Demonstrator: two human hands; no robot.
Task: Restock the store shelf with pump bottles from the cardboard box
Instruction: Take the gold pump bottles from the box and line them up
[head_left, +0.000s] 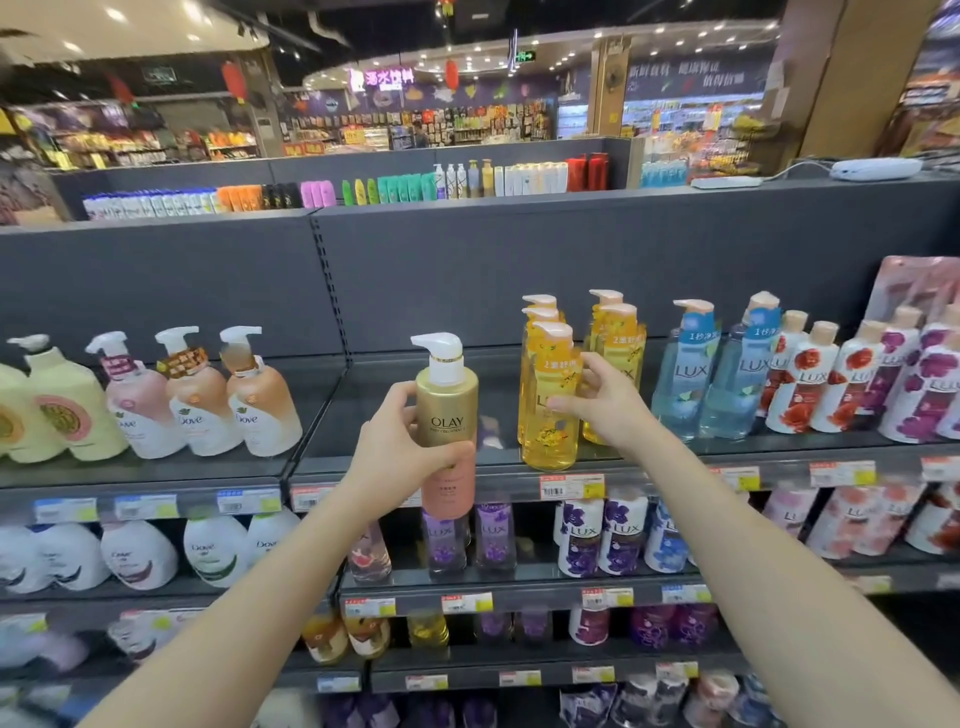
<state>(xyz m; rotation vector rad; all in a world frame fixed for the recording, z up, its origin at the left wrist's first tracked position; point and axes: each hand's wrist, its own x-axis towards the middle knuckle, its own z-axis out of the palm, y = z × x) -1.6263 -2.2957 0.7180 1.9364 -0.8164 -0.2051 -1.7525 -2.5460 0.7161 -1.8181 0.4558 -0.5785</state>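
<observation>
gold and pink olay pump bottle with white pump head (448, 426) upright, held in front of the front edge of the dark grey metal top shelf (395, 467), over its bare middle stretch. left hand (402, 441) wrapped around bottle mid-body. right hand (597, 402) fingers spread, touching the front clear yellow lux pump bottle (549, 410) at shelf's front edge; not clasped round it

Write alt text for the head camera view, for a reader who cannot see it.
A person's left hand holds an upright gold and pink Olay pump bottle in front of a gap on the top shelf, while the right hand touches a yellow Lux pump bottle beside it. Dove bottles stand left, more Lux bottles right.
</observation>
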